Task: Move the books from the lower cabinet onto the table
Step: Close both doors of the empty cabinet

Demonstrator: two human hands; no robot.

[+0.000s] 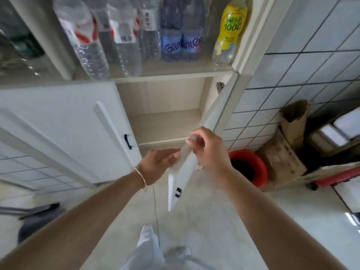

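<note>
Hands on open cabinet door (182,172) edge — R hand (207,151) grip curled round it, L hand (157,162) fingers touching.

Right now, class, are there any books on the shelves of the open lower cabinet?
No. The lower cabinet shelves that show are bare, while both hands, left hand and right hand, are on its open door.

Both forearms extended forward and down, converging toward the centre. Left hand (158,164) palm turned inward, fingers reaching right, fingertips touching the door edge (187,158). Thin bracelet (141,178) on left wrist. Right hand (206,147) raised slightly higher, fingers curled, pinching the same edge near its top corner. Legs visible below.
</note>
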